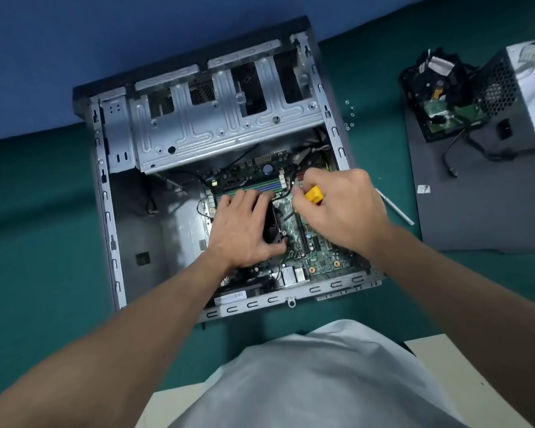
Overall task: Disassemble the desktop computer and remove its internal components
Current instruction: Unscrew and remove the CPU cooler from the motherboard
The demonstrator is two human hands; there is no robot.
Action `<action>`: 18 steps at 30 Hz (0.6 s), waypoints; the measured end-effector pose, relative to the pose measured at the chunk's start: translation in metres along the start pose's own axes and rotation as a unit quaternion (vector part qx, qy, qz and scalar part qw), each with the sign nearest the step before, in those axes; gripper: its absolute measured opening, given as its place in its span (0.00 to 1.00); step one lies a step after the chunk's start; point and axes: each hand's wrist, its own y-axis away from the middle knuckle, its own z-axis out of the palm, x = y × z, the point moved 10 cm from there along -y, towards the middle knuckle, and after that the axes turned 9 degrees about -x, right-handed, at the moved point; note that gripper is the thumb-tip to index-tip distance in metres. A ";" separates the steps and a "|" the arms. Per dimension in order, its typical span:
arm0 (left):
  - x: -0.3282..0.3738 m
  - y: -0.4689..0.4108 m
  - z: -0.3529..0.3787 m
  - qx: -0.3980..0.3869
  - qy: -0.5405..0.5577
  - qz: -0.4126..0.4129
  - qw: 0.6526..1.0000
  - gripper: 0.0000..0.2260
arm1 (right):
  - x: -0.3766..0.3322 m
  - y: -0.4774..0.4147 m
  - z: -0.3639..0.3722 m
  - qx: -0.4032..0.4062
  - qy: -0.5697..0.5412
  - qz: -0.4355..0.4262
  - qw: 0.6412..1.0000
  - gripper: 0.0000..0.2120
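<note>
An open grey desktop case [112, 211] lies flat on a green mat, its drive cage [217, 118] at the far side. The green motherboard [318, 254] sits in the near right part. My left hand [241, 230] grips the black CPU cooler fan [272, 230], fingers over its top and thumb under its near edge. My right hand [337, 205] holds a yellow-handled screwdriver [314, 194] just right of the fan, above the board. The tool's tip is hidden behind my fingers.
A removed power supply [519, 97] and a black drive unit [439, 97] rest on a dark side panel [476, 211] at the right. Several loose screws [349, 115] and a white pen-like tool [396, 208] lie beside the case. A blue wall stands behind.
</note>
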 end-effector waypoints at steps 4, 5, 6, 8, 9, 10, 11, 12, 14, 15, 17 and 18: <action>-0.001 -0.001 0.000 0.005 0.002 -0.008 1.000 0.41 | -0.006 0.001 0.012 -0.059 0.043 -0.013 0.997 0.10; -0.001 -0.001 0.001 0.006 0.002 -0.008 1.000 0.41 | -0.007 0.001 0.014 -0.067 0.054 -0.017 0.996 0.10; -0.001 -0.001 0.001 0.007 0.004 -0.008 1.000 0.41 | -0.009 0.000 0.015 -0.070 0.061 -0.019 0.996 0.09; -0.001 -0.001 0.001 0.010 0.009 -0.007 1.000 0.42 | -0.011 -0.001 0.015 -0.073 0.070 -0.022 0.995 0.09; -0.001 -0.001 0.001 0.010 0.008 -0.007 1.000 0.42 | -0.012 -0.002 0.015 -0.077 0.077 -0.022 0.994 0.09; -0.001 -0.001 0.002 0.011 0.007 -0.007 1.000 0.42 | -0.013 -0.002 0.016 -0.081 0.082 -0.019 0.993 0.09; -0.001 -0.001 0.002 0.012 0.008 -0.006 1.000 0.42 | -0.013 -0.003 0.017 -0.085 0.085 -0.015 0.993 0.09; -0.002 -0.001 0.001 0.015 0.011 -0.007 1.000 0.42 | -0.012 -0.003 0.017 -0.088 0.087 -0.010 0.992 0.10; -0.002 -0.001 0.001 0.019 0.015 -0.007 1.000 0.41 | -0.011 -0.004 0.017 -0.089 0.092 -0.004 0.992 0.10; -0.001 -0.001 0.001 0.019 0.014 -0.006 1.000 0.42 | -0.011 -0.004 0.017 -0.089 0.094 -0.002 0.992 0.11; -0.001 -0.001 0.001 0.017 0.012 -0.006 1.000 0.42 | -0.011 -0.004 0.016 -0.084 0.091 0.000 0.992 0.11; -0.001 -0.001 0.001 0.018 0.012 -0.007 1.000 0.42 | -0.011 -0.003 0.015 -0.081 0.091 0.001 0.993 0.11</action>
